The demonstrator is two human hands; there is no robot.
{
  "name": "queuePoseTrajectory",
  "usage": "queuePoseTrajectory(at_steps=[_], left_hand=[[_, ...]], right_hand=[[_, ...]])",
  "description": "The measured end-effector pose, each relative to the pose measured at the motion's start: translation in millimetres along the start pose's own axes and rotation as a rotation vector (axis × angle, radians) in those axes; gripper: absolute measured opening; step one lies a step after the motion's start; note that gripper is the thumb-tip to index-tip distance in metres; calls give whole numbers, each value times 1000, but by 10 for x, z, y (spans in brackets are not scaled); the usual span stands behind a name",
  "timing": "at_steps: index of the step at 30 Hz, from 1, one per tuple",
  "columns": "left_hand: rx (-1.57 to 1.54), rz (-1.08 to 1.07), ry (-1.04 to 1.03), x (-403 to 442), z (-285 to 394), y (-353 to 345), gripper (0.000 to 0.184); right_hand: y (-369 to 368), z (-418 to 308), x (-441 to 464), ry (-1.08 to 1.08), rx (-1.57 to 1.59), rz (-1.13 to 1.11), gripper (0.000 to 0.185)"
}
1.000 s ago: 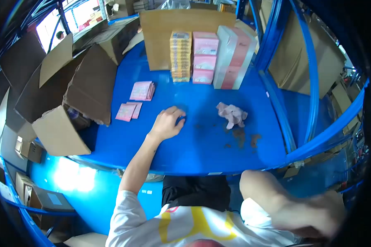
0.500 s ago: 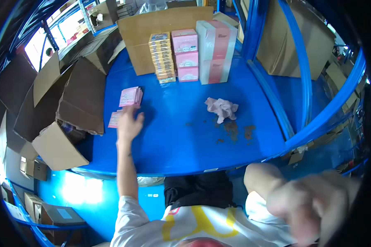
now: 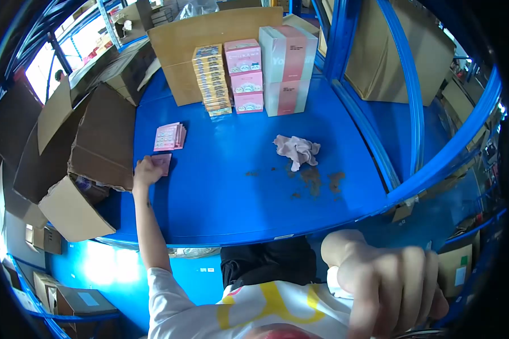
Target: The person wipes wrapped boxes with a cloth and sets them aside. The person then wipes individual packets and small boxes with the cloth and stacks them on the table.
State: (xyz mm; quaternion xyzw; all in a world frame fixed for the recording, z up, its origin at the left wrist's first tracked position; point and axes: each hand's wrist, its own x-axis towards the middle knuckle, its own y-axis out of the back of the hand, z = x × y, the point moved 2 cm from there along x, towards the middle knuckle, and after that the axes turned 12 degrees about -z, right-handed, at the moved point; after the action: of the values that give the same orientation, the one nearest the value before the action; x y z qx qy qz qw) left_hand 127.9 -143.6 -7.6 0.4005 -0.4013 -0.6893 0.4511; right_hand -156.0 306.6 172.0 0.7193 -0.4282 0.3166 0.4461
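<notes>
My left hand (image 3: 146, 171) is at the left side of the blue table, its fingers bent and closed on the near edge of a flat pink packet (image 3: 162, 163). Just beyond it lies a small fanned pile of similar pink packets (image 3: 169, 137), apart from the hand. My right hand (image 3: 398, 282) is raised close to the camera at the lower right, over my lap. Its fingers curl downward, and the fingertips and anything in them are hidden.
Orange boxes (image 3: 212, 79), pink boxes (image 3: 247, 82) and white-pink boxes (image 3: 288, 70) stand stacked at the back. A crumpled cloth (image 3: 297, 150) lies beside brown stains (image 3: 312, 178). Left of the packets is an open carton (image 3: 103, 135); blue rack posts (image 3: 415, 90) rise at right.
My left hand has shifted left and slightly nearer, from between the pink packets to the nearer packet's outer edge. My right hand, blurred before, shows clearly curled fingers. The view has shifted slightly.
</notes>
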Motion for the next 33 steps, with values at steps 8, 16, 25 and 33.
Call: queuePoseTrajectory(at_steps=[8,16,25,33], left_hand=[[-229,77,-27,104,-266,-70,39],[-718,269,-241,-145,110,170,36],[-2063,-240,-351,-522,794,3,33],[-1863,-466,-165,-639,1594,-366,43]], right_hand=[[15,129,-38,-38,18,-14,12],[116,434,-56,-119,29,6,13],[388,992,32,-307,-94,140,16],[911,2613,-1343,-886,-1397,17,24]])
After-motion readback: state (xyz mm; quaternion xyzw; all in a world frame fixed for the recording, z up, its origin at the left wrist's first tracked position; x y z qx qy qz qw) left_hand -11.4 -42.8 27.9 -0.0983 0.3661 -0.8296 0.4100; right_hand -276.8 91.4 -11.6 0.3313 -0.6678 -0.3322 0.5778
